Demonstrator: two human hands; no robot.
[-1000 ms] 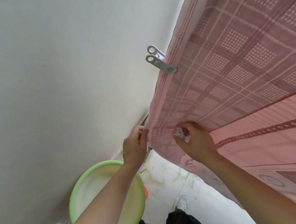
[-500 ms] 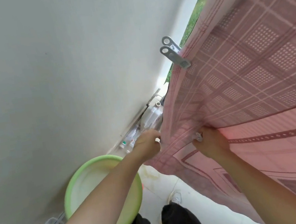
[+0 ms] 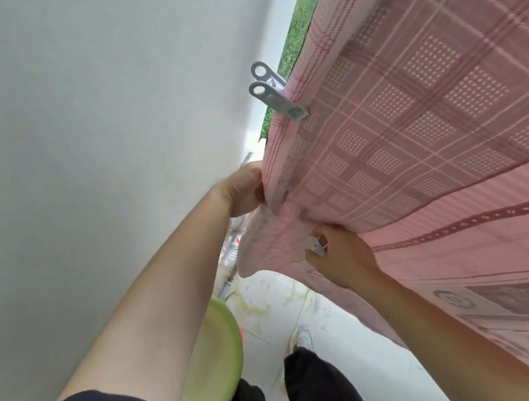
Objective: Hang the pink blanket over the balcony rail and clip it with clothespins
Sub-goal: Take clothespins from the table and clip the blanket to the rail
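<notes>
The pink blanket [image 3: 418, 127] hangs over the rail and fills the right side. I cannot see the rail, because the cloth covers it. The blanket's left edge runs close to the white wall [image 3: 71, 127]. Only a thin gap is left between them, and green grass [image 3: 306, 13] shows through it at the top. A grey clothespin [image 3: 278, 97] bites that edge high up. Lower down there is a strip of pale floor [image 3: 306, 301] with a green basin [image 3: 213, 364] by the wall.

The left hand [image 3: 243, 193] reaches up with the arm stretched out. Its fingers curl round the blanket's edge, below the grey clothespin. The right hand [image 3: 341, 257] is lower and tucked under a fold of the blanket. It pinches a small clothespin [image 3: 317, 247] between thumb and fingers. A loose corner of cloth droops between the two hands.

Half a second ago the left hand was lower, down near that corner. Now it sits further up the edge, nearer the grey clothespin. The right hand holds its small clothespin as it did before.
</notes>
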